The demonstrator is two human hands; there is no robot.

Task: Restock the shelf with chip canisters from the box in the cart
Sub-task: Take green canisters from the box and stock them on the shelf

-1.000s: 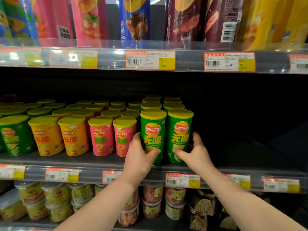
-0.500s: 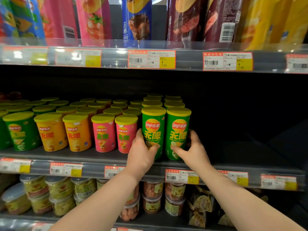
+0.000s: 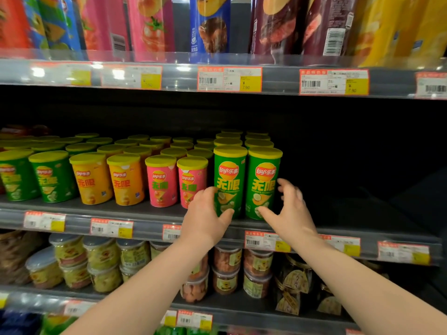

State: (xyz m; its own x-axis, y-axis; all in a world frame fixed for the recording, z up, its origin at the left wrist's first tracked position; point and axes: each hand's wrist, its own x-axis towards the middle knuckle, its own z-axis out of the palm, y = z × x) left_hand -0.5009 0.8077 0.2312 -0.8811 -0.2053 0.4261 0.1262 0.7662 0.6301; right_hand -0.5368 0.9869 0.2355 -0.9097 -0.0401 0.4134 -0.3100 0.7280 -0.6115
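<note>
The grey middle shelf (image 3: 77, 222) carries orange-and-yellow price tags (image 3: 111, 228) along its front rail; the back panel (image 3: 338, 131) behind it is black and unlit. Above it, the upper shelf (image 3: 180, 78) has a clear plastic guard catching white glare (image 3: 38, 72) toward its left end. Below it, a lower shelf (image 3: 242, 313) holds clear lidded tubs (image 3: 101, 257).

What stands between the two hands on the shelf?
Head view: two tall green yellow-lidded chip canisters, side by side, between left hand and right hand.

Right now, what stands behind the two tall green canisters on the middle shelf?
Behind the left green canister and the right green canister, more yellow lids run back in two rows; their bodies are mostly covered.
</note>
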